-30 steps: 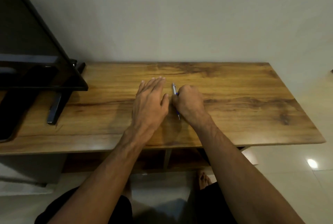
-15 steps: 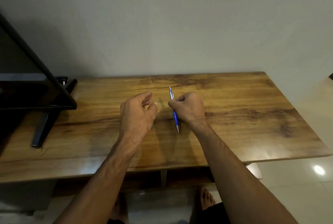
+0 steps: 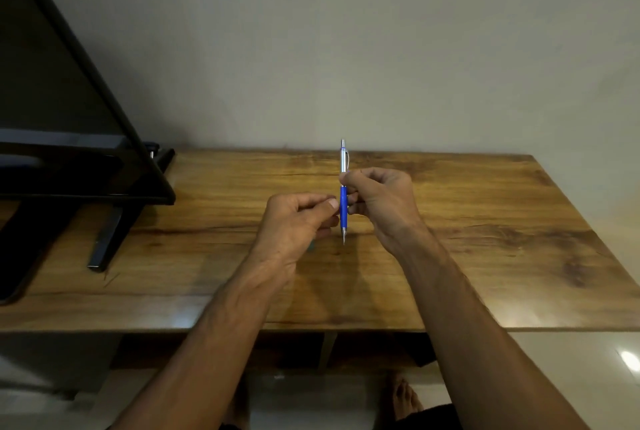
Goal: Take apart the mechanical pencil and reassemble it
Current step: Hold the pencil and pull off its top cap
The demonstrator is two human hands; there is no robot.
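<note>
Standing upright between right hand (image 3: 379,199) fingers (image 3: 350,177), mechanical pencil (image 3: 343,202), tip down

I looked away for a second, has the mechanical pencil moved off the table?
Yes. The mechanical pencil has been lifted off the table and stands upright in the right hand.

Wood-grain bench (image 3: 485,239) spread beneath the grip, dark flat screen (image 3: 52,100) on a black angled stand (image 3: 110,235) well to the left of the grip, plain pale wall (image 3: 381,48) behind, glossy tiled floor (image 3: 571,360) below right
</note>
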